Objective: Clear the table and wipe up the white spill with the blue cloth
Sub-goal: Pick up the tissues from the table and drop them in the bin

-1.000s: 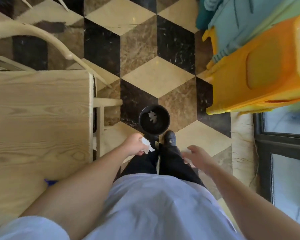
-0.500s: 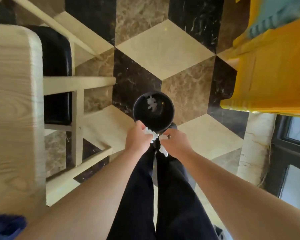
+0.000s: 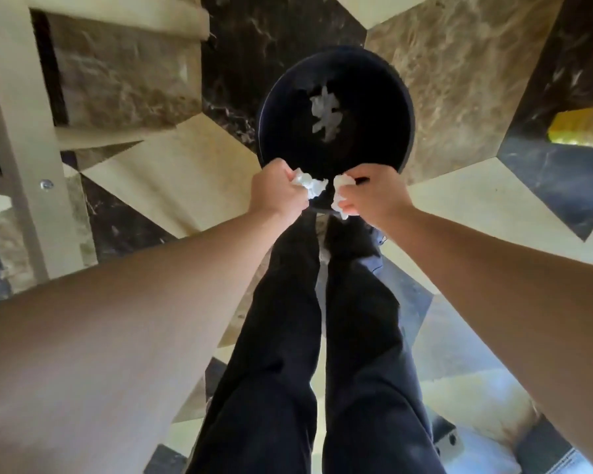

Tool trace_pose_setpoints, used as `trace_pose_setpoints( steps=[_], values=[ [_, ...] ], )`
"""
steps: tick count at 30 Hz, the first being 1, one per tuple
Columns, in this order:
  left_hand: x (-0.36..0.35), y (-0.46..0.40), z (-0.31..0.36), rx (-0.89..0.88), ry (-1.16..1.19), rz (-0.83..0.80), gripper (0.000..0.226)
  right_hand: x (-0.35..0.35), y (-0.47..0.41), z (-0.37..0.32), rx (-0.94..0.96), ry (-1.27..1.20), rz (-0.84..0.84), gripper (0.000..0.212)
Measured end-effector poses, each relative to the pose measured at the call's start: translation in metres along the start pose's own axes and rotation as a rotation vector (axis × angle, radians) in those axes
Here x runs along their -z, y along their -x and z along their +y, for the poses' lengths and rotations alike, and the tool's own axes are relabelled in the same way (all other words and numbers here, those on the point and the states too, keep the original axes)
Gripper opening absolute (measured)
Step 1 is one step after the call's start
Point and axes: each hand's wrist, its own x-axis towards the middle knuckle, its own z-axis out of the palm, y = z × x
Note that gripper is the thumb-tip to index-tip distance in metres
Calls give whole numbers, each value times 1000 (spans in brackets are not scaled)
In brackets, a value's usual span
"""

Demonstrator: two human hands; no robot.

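A round black bin (image 3: 336,63) stands on the patterned floor in front of my feet, with a crumpled white tissue (image 3: 324,114) lying at its bottom. My left hand (image 3: 276,189) is closed around a crumpled white tissue (image 3: 308,184) at the bin's near rim. My right hand (image 3: 374,195) is closed around another white tissue wad (image 3: 339,193) beside it. Both hands hover just over the near rim, almost touching each other. The table top, the blue cloth and the white spill are out of view.
Pale wooden table or chair legs and rails (image 3: 18,138) stand at the left. A yellow object (image 3: 582,126) shows at the right edge. My dark trouser legs (image 3: 288,336) run down the middle over the marble tile floor (image 3: 459,80).
The view has tilted down and closed in on the bin. Both hands, each with a tissue, have come together and moved forward to the bin's near rim. The table top and blue cloth left the view.
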Motion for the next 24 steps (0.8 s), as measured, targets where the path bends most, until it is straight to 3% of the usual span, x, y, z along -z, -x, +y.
trace_pose_setpoints(
  steps=[1, 3, 5, 7, 9, 12, 17, 21, 24],
  values=[
    [-3, -3, 1, -12, -47, 22, 23, -3, -3, 1, 13, 5, 3, 51],
    [-7, -4, 7, -54, -79, -59, 61, -4, 1, 0, 39, -29, -71, 92],
    [-5, 7, 17, -99, -64, -170, 87, 1, 13, 1, 47, -44, -128, 104],
    [3, 22, 22, -105, -163, -246, 87, 13, 28, 5, 25, 82, -129, 92],
    [16, 40, 26, -49, -282, -347, 69, 31, 45, 9, -34, 278, -151, 64],
    [44, 71, 35, 3, -380, -442, 42, 67, 79, 8, -140, 440, -185, 43],
    [101, 135, 61, -16, -380, -312, 13, 117, 148, -15, -163, 453, -117, 22],
    [144, 196, 89, -9, -285, -229, 27, 137, 208, -48, -80, 333, -138, 5],
    [168, 248, 110, -38, -149, -161, 28, 147, 263, -76, -23, 245, -146, 5]
  ],
)
